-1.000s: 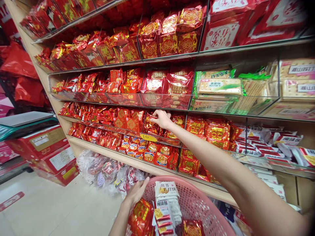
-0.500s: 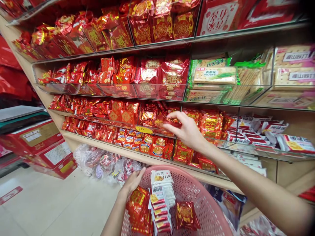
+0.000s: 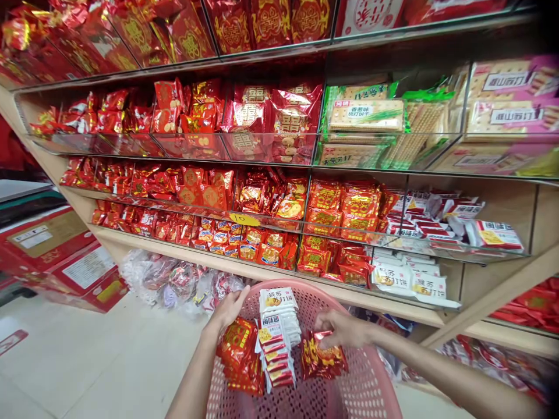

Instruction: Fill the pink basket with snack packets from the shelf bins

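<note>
A pink plastic basket (image 3: pixel 371 381) with a perforated wall sits low in front of me. My left hand (image 3: pixel 230 308) is closed over its left rim, with part of the fingers hidden. Inside the basket, my right hand (image 3: pixel 343 329) has its fingers on a red snack packet (image 3: pixel 334 359) with gold print, and another such packet lies against it. A row of white cracker packets (image 3: pixel 279 299) and red-and-white packets (image 3: pixel 276 364) runs down the middle. Overlapping red and gold packets (image 3: pixel 241 356) lie at the left, just below my left hand.
Shelves of red snack packets (image 3: pixel 323 203) stand ahead behind clear plastic fronts. Green-edged cracker packs (image 3: pixel 367 116) and white packets (image 3: pixel 410 279) fill the right side. A yellow price tag (image 3: pixel 244 219) hangs midway. Plastic bags (image 3: pixel 174 285) and red cartons (image 3: pixel 65 256) stand on the floor at left.
My right hand has come down from the shelf into the basket with a red packet, beside the one lying there. The view has shifted slightly; my left hand stays on the rim.
</note>
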{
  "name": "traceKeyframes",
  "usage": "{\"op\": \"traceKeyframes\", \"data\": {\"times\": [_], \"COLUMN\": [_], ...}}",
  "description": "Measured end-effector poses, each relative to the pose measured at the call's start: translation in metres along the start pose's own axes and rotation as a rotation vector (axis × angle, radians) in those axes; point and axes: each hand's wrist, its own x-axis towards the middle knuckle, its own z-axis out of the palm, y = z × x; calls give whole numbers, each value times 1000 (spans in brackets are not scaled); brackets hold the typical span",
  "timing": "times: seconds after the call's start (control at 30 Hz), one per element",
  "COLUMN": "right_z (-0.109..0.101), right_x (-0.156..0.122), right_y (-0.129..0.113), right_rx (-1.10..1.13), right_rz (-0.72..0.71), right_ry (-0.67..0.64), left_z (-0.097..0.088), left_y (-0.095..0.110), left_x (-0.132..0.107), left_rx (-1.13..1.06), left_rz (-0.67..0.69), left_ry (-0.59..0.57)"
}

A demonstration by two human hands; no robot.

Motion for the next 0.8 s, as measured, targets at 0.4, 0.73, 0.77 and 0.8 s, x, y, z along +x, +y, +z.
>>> {"op": "traceKeyframes", "data": {"times": [0.4,0.73,0.77,0.8], "right_z": [6,13,14,14], "right_x": [34,13,10,8], "right_y": [30,18,15,12], "right_rx": [-157,-465,-500,-529], "right_rz": [52,6,-2,-4], "right_ry": [-30,96,91,79], "left_z": [-1,1,0,0], "left_y": [0,-3,-3,-2], "left_x": [0,5,5,5], "left_rx": [49,87,90,91], "left_rz": [29,37,39,34], "left_ry": [-17,-36,-40,-40]}}
